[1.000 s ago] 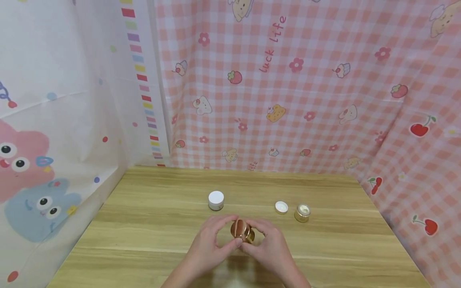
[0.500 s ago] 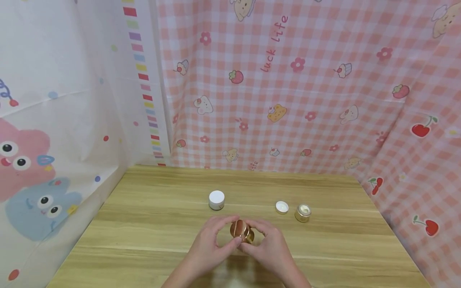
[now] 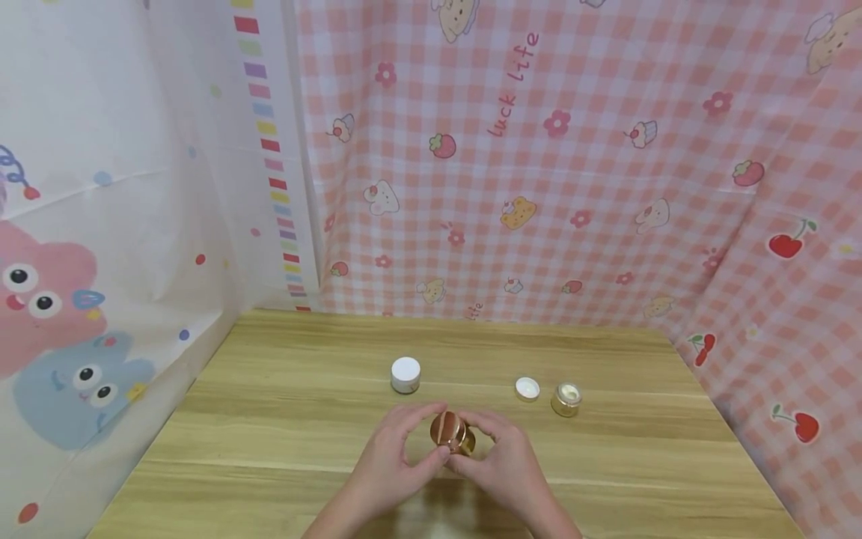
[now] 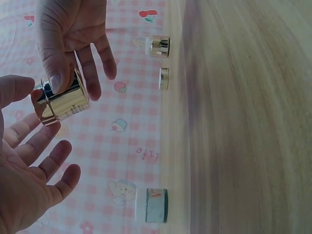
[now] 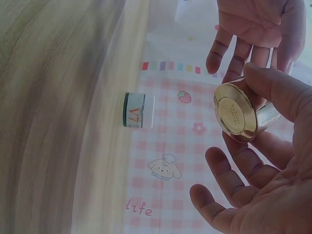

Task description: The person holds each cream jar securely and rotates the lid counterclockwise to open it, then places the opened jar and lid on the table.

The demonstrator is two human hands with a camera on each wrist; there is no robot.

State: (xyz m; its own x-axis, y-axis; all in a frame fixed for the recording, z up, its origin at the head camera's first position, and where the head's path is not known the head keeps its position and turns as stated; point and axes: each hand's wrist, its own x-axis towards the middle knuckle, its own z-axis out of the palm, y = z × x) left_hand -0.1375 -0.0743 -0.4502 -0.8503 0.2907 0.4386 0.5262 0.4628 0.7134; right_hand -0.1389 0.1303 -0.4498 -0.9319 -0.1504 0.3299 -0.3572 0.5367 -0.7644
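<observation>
My left hand (image 3: 393, 449) and my right hand (image 3: 501, 458) both had hold of one shiny, round, gold-coloured jar (image 3: 447, 430). I held it up off the pale brown wooden table (image 3: 283, 427), tipped sideways between my hands. My left thumb and fingertips pinched one end. My right thumb and fingers curled round the other end, where tiny dark printing (image 5: 235, 113) showed on the flat bottom. My thumbs and fingers were only as far apart as the jar was thick, and some fingers stuck out and did not touch it.

The jar looked hard and stiff, so I thought it would not squash. I guessed it was a bit heavy for something so little, but I could not tell for sure. Its smooth sides might slip, and a fall might dent it. The round sides seemed best to hold, one hand at each end.

Past it, over to the right, stood a small gold jar with no lid and pale cream inside (image 3: 566, 401). Just beside it lay a little round lid with a white inside (image 3: 527, 388). To the left, a bit farther off, stood a round jar with a white top and orange letters (image 3: 405, 376). At the back hung a pink and white checked cloth (image 3: 592, 180).
</observation>
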